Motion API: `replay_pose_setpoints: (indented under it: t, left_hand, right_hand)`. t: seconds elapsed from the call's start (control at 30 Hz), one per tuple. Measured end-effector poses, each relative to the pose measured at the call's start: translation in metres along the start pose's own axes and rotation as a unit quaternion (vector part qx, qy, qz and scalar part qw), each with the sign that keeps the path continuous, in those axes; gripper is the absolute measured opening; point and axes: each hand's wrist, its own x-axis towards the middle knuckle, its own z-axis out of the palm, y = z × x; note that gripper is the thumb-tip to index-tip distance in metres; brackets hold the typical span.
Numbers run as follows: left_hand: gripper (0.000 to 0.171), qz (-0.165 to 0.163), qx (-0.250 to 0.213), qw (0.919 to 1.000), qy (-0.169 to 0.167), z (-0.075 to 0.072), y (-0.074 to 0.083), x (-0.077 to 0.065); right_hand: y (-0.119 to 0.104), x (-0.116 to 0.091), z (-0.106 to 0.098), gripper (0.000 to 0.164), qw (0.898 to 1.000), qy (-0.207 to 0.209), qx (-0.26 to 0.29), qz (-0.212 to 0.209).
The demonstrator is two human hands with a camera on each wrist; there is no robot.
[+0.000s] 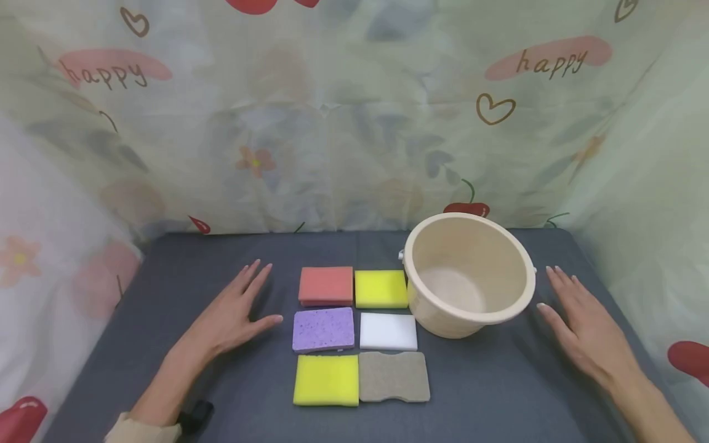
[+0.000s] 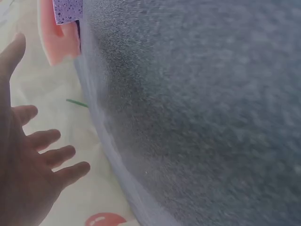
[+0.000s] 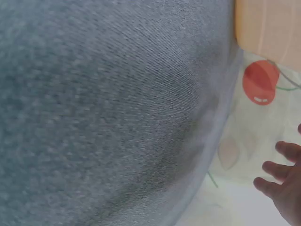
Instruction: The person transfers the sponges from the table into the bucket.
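Note:
My left hand (image 1: 227, 321), fingers spread and holding nothing, lies left of a block of sponges. Nearest to it is the purple sponge (image 1: 324, 329), with a pink sponge (image 1: 325, 285) behind and a yellow sponge (image 1: 326, 381) in front. A second column has another yellow sponge (image 1: 381, 289), a white sponge (image 1: 388, 332) and a grey sponge with wavy long sides (image 1: 394, 377). Right of the back sponges stands a cream bucket (image 1: 451, 326), upright, with nothing in it. Beyond its right side is my right hand (image 1: 592, 335), fingers extended, also holding nothing.
A dark grey cloth (image 1: 249, 400) covers the table. Patterned curtains (image 1: 332, 154) with hearts, cherries and "happy" lettering hang behind and at both sides. A dark band (image 1: 196, 415) is on the left wrist, below a beige sleeve.

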Motion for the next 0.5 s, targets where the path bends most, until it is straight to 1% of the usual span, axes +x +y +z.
replay_pose_setpoints:
  t: [0.07,0.17,0.3,0.4,0.5]
  left_hand:
    - [0.107,0.0,-0.006,1.0,-0.006,0.001,0.001,0.003]
    - [0.107,0.002,-0.015,0.9998,-0.012,0.002,0.003,0.008]
    - [0.107,0.022,-0.016,0.9995,-0.015,0.004,0.008,0.016]
    - [0.107,0.04,-0.016,0.999,-0.016,0.006,0.011,0.021]
    - [0.106,0.042,-0.022,0.9987,-0.02,0.007,0.013,0.025]
  right_hand:
    - [-0.001,0.001,-0.001,0.068,1.0,0.014,0.004,-0.009]
    - [-0.002,0.002,-0.003,0.066,1.0,0.024,0.012,-0.011]
    - [-0.006,0.005,-0.005,0.063,0.999,0.026,0.034,0.006]
    - [-0.009,0.007,-0.006,0.062,0.997,0.035,0.061,0.014]
    - [-0.012,0.009,-0.007,0.061,0.995,0.041,0.092,0.024]
